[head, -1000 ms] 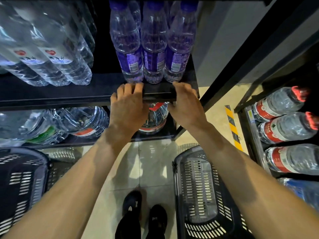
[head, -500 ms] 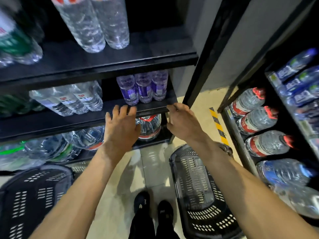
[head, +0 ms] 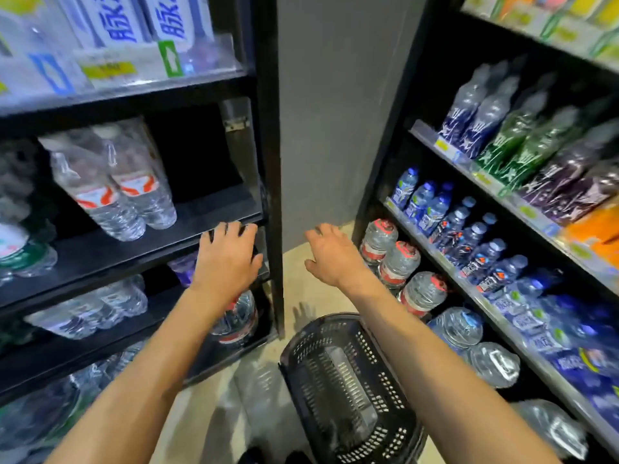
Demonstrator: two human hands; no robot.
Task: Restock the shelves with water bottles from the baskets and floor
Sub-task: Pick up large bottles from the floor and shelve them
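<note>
Left hand (head: 227,259) spread at the black metal shelf (head: 187,212) front edge, right hand (head: 330,254) in mid-air, both grips released, nothing held. Clear red-labelled plastic water bottles (head: 114,185) sit on that shelf, black slotted plastic basket (head: 348,380) on the floor (head: 301,283) below

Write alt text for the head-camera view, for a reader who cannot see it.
A person's left hand, open, reaches to the front edge of a black shelf bearing clear water bottles; the right hand, also open and empty, hangs beside it before a grey wall. A black basket stands on the floor below.
</note>
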